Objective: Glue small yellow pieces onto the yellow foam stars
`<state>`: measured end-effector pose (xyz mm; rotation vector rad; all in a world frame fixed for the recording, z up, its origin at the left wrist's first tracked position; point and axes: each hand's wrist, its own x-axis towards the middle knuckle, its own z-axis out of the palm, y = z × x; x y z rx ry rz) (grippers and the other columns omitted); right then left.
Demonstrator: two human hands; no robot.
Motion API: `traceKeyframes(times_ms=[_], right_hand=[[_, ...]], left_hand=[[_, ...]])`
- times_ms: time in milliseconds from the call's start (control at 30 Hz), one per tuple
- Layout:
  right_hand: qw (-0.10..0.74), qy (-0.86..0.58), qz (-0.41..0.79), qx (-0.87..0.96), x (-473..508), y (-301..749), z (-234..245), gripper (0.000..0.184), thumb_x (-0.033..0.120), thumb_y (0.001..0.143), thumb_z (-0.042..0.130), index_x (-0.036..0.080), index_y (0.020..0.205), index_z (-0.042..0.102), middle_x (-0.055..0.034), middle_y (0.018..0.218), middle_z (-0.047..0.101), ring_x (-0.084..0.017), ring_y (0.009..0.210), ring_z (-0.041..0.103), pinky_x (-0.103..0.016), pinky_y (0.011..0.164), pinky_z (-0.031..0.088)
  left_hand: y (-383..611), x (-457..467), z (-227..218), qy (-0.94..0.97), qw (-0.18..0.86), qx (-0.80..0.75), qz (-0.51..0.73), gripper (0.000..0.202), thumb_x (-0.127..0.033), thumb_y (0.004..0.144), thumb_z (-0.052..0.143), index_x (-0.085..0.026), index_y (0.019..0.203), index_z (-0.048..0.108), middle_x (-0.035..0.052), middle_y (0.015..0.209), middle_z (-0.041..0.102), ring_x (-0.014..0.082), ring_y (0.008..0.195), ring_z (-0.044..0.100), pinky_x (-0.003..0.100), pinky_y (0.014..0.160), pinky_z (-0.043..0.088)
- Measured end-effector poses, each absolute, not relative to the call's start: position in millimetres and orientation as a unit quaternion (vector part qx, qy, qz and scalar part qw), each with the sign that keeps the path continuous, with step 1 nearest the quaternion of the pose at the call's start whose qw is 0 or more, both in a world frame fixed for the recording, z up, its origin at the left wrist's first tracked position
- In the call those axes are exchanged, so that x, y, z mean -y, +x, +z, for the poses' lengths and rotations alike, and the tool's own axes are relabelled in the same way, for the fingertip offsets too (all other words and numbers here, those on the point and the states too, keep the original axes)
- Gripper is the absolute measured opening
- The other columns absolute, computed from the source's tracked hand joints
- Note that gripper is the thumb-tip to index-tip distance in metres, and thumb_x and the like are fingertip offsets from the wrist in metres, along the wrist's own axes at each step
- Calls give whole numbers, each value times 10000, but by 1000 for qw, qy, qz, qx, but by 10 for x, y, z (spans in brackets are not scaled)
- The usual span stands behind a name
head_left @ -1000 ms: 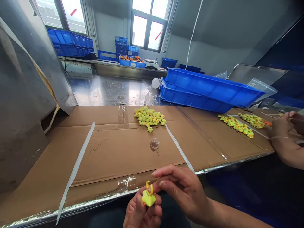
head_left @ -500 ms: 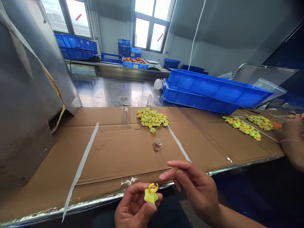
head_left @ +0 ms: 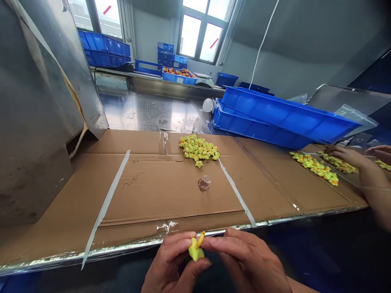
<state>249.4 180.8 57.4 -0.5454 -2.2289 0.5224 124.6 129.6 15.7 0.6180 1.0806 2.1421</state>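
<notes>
Low in front of me, beyond the cardboard's near edge, a yellow-green star-shaped toy ring (head_left: 195,253) is turned partly side-on, its yellow band sticking up. My left hand (head_left: 174,260) pinches the star between thumb and fingers. From the right, my right hand (head_left: 249,256) has its fingers closed against the band; its thumb is hidden. A small clear cup (head_left: 204,183) stands on the cardboard sheet (head_left: 171,199), with a dark wet patch beside it. Farther back lies a pile of similar yellow stars (head_left: 200,148), one star a little apart at its front.
Stacked blue crates (head_left: 284,118) stand at the back right. Another person's hand (head_left: 348,156) is over more yellow pieces (head_left: 316,167) at the right. A metal housing (head_left: 45,114) rises at the left. Behind the cardboard are a small bottle (head_left: 196,125) and a white round object (head_left: 208,105).
My right hand has come left and down onto the toy ring, its outstretched fingers closing against the band. The ring has turned in my left hand. The other person's hand has moved over the pieces.
</notes>
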Motion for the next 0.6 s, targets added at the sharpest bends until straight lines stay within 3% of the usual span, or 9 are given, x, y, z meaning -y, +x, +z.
traceKeyframes(times_ms=[267, 400, 500, 567, 600], right_hand=[[350, -190, 199, 895, -1770, 2564, 511, 395, 12, 896, 511, 231, 1224, 512, -40, 785, 697, -180, 521, 535, -296, 472, 425], [344, -203, 184, 898, -1762, 2510, 551, 389, 44, 925, 501, 245, 1257, 498, -50, 919, 717, -195, 556, 585, -317, 482, 458], [345, -218, 155, 900, -1757, 2537, 549, 413, 85, 940, 483, 276, 1306, 482, -32, 1008, 711, -234, 689, 660, -336, 532, 510], [341, -211, 191, 896, -1805, 2621, 442, 403, 118, 910, 540, 282, 1278, 544, -17, 1019, 709, -239, 758, 677, -314, 616, 554], [381, -196, 211, 879, -1853, 2665, 344, 358, 145, 887, 594, 265, 1225, 605, -18, 992, 717, -233, 738, 682, -288, 644, 564]], left_hand=[[1252, -1247, -23, 298, 245, -455, 803, 292, -187, 548, 849, -290, 814, 787, 39, 779, 783, 211, 685, 701, 246, 641, 566], [1256, -1264, 22, 287, 259, -440, 810, 286, -163, 556, 842, -272, 813, 781, 35, 785, 780, 202, 698, 706, 227, 646, 573], [1267, -1275, 93, 246, 278, -417, 830, 271, -182, 548, 851, -275, 792, 778, 28, 777, 774, 198, 705, 707, 224, 626, 580], [1287, -1273, 116, 216, 286, -413, 837, 271, -203, 518, 867, -285, 761, 779, 25, 742, 765, 204, 687, 702, 236, 587, 577], [1301, -1274, 114, 203, 291, -415, 838, 271, -228, 498, 876, -290, 744, 780, 25, 716, 759, 210, 672, 699, 250, 569, 572]])
